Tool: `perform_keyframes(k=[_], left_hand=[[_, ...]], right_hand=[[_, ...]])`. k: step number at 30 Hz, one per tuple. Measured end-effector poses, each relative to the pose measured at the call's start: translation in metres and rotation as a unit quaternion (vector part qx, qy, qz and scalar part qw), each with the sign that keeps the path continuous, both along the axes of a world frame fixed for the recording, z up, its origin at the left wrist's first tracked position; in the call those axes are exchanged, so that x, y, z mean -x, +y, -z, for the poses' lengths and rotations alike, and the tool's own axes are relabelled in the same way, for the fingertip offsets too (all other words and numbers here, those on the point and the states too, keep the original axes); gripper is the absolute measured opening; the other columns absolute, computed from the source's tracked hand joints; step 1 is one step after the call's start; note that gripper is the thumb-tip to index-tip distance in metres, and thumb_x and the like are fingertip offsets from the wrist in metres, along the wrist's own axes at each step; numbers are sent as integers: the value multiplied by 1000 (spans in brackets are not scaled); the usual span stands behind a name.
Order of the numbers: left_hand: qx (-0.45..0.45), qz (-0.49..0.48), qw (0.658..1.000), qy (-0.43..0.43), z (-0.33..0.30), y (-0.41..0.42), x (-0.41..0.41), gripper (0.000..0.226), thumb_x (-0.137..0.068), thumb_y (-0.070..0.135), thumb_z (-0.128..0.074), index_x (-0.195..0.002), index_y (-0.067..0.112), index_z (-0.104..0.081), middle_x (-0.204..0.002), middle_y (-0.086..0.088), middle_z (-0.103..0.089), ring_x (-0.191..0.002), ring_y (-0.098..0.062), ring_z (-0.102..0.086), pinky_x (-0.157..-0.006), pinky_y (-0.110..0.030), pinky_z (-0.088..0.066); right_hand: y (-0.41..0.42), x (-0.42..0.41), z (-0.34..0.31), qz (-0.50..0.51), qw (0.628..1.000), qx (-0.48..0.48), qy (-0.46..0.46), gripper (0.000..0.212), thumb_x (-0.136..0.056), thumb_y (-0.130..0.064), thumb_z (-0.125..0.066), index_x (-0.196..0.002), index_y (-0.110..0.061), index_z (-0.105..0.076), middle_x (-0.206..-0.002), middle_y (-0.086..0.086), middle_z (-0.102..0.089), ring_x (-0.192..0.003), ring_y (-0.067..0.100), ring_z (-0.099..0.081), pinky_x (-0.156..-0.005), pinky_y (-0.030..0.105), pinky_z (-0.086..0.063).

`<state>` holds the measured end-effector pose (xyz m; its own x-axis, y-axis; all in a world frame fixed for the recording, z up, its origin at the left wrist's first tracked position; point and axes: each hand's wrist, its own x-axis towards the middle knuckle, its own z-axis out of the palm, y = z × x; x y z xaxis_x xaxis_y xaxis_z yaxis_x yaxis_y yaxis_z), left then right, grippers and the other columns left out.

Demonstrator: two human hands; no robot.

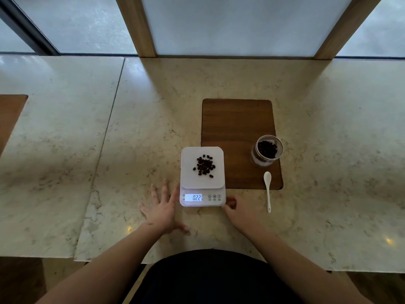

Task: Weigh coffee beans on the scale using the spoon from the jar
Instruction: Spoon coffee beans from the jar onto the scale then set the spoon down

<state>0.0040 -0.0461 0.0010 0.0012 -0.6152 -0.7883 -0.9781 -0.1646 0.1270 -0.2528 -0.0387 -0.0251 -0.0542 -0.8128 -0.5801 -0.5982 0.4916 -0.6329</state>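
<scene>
Hands sit nearest the viewer, either side of the scale's (202,178) front edge. The left hand (162,210) lies flat on the tabletop (135,132) just left of the scale, fingers spread wide, holding nothing. The right hand (237,212) rests at the scale's front right corner with fingers curled toward the casing; whether it touches or grips that corner cannot be told, but it carries no object. On the scale's platform a loose heap of coffee beans (205,166) is spread, and the lit display (194,197) below it shows a reading. Right of the scale, the white spoon (268,189) lies set down, its bowl on the wooden board (237,128) and its handle on the tabletop. Beyond the spoon, further right of the scale, the open jar (266,151) stands on the board with beans left inside.

The likely risk: either hand nudging or leaning on the scale would falsify the reading, and a jolt could roll unwalled beans off the platform.
</scene>
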Motion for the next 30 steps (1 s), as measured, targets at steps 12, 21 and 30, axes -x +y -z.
perform_keyframes(k=[12,21,30], left_hand=[[8,3,1000,16,7,1,-2,160,-39,86,-79,-129,57,51,-139,11,65,-130,-36,58,-99,-91,3],[13,0,1000,13,8,2,-1,162,-45,83,-81,-132,46,50,-144,8,62,-132,-36,56,-104,-88,2],[55,20,997,51,10,-2,-6,150,-54,103,-52,-144,29,43,-162,-4,40,-143,-38,42,-117,-76,3]], right_hand=[[3,-8,-7,-20,999,40,15,26,-92,-30,-63,-115,-19,-64,-83,-18,-60,-77,1,-60,-69,20,-46],[3,-8,-8,-38,999,14,28,28,-91,-32,-62,-117,-22,-64,-87,-17,-60,-80,1,-60,-69,18,-47],[-15,25,-19,-69,994,26,80,15,-90,-30,-60,-104,-24,-61,-100,-3,-67,-85,6,-60,-78,29,-54]])
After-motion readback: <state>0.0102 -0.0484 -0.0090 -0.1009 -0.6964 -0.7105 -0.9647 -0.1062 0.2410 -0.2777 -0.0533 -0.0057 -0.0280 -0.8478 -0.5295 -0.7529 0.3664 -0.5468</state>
